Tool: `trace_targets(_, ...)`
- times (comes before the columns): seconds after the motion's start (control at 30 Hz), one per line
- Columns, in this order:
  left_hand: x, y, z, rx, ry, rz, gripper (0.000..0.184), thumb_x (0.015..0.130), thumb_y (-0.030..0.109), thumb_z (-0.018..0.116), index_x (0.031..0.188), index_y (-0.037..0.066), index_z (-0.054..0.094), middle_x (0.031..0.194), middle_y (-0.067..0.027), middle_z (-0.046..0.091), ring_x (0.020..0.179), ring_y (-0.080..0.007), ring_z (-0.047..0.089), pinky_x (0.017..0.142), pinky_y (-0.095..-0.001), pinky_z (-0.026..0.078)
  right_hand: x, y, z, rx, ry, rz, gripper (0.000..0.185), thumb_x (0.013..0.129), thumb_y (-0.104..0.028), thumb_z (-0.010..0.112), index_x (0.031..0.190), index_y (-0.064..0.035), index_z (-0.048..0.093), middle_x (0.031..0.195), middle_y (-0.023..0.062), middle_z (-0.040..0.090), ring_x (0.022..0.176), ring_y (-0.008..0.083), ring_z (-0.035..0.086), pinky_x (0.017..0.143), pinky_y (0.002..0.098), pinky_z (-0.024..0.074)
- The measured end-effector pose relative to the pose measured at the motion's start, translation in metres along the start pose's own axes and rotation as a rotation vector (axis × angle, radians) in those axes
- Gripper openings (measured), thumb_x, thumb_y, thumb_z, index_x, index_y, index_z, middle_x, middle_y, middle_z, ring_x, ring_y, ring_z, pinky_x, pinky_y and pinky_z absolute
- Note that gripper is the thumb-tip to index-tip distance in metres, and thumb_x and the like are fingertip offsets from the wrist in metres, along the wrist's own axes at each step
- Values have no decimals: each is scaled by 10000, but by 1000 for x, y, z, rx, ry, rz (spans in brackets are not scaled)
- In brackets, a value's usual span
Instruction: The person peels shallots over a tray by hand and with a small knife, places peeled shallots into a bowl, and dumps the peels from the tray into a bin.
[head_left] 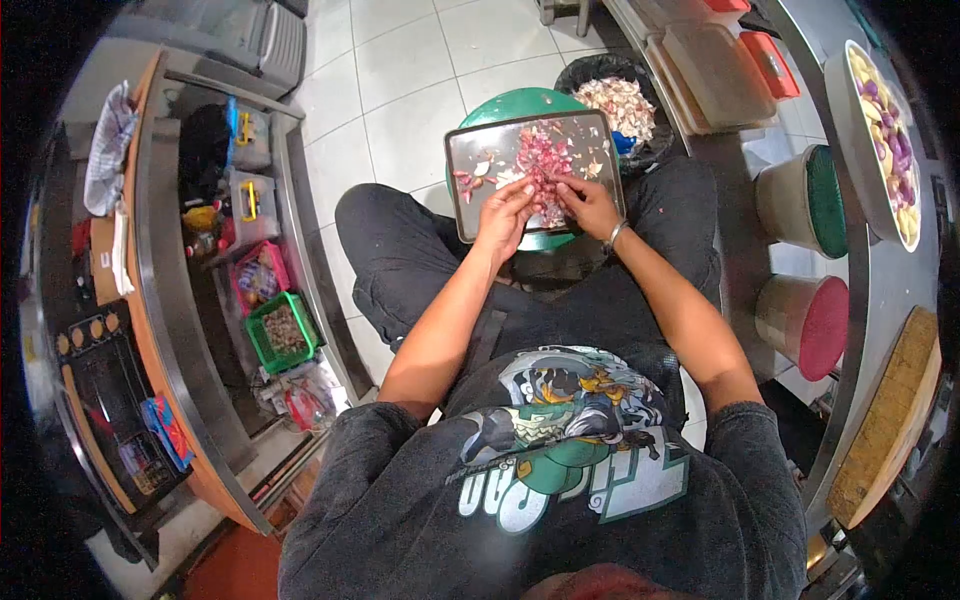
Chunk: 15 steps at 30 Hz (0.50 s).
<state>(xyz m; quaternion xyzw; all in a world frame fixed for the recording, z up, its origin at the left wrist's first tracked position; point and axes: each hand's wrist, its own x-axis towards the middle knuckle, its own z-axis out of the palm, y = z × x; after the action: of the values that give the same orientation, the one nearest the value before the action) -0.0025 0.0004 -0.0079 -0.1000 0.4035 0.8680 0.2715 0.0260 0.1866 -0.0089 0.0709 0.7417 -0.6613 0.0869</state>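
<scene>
A dark-rimmed tray [490, 150] rests on a round green stool top [515, 102] between my knees. Across its middle lies a pile of small reddish-purple shallots and skins [543, 152], with pale bits scattered around. My left hand [505, 215] is closed in a pinch at the near side of the pile. Close beside it, my right hand [590, 208], with a band on the wrist, also pinches with thumb and fingers. What sits between the fingertips is too small to make out against the pile.
Behind the tray on the right, a black-lined bin [615, 105] holds pale peelings. An oval white bowl [880, 140] of peeled garlic and shallots stands on the right counter, near a wooden board [885, 420]. Lidded buckets [800, 320] are below. Left shelves hold a green basket [282, 332].
</scene>
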Motion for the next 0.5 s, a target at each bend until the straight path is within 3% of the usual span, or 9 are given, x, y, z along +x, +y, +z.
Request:
trace_targets(0.1, 2, -2, -3, 40, 35, -8, 205, 902, 34, 617, 1098, -29, 610, 1023, -92, 646, 905, -173, 630, 783, -300, 536, 2, 9, 1, -21, -7, 14, 273, 934, -226, 613, 1145, -60, 662, 931, 24, 680, 855, 93, 608, 763, 266, 486)
trace_targets(0.17, 0, -2, -1, 46, 43, -8, 197, 898, 30, 621, 1087, -25, 612, 1024, -90, 644, 907, -174, 630, 788, -301, 535, -2, -1, 5, 144, 27, -102, 232, 958, -202, 592, 1131, -58, 648, 784, -32, 587, 651, 41, 478, 574, 222, 414)
trace_targets(0.2, 0, -2, 0, 52, 51, -7, 189, 894, 26, 626, 1076, -22, 614, 1025, -89, 643, 910, -175, 629, 792, -303, 534, -4, -7, 2, 145, 28, -101, 232, 958, -202, 592, 1131, -58, 648, 784, -32, 587, 651, 41, 478, 574, 222, 414)
trace_targets(0.23, -1, -2, 1, 52, 50, -7, 189, 894, 26, 626, 1076, -22, 614, 1025, -89, 643, 910, -175, 629, 792, -303, 534, -6, -16, -2, 71, -60, 8, 248, 942, -220, 606, 1126, -64, 663, 870, 13, 640, 789, 90, 554, 707, 258, 452)
trace_targets(0.3, -1, -2, 3, 1, 81, 1, 202, 875, -17, 634, 1074, -47, 614, 988, -120, 658, 822, -191, 646, 713, -299, 544, -7, -19, -2, -2, -148, 117, 265, 925, -238, 620, 1121, -70, 679, 956, 57, 694, 928, 139, 630, 840, 294, 490)
trace_targets(0.37, -2, -2, 3, 3, 69, -4, 195, 879, -16, 630, 1071, -48, 613, 994, -125, 657, 828, -196, 646, 715, -300, 545, -7, -15, 3, -114, -31, -285, 269, 924, -213, 615, 1157, -93, 675, 1037, 81, 701, 957, 147, 629, 865, 292, 484)
trace_targets(0.5, -1, -2, 2, 5, 30, 17, 176, 889, -10, 618, 1061, -46, 617, 1006, -129, 657, 844, -195, 646, 722, -304, 546, -12, -29, -4, -119, -102, -68, 284, 925, -201, 608, 1189, -112, 663, 1099, 103, 691, 987, 156, 627, 885, 292, 476)
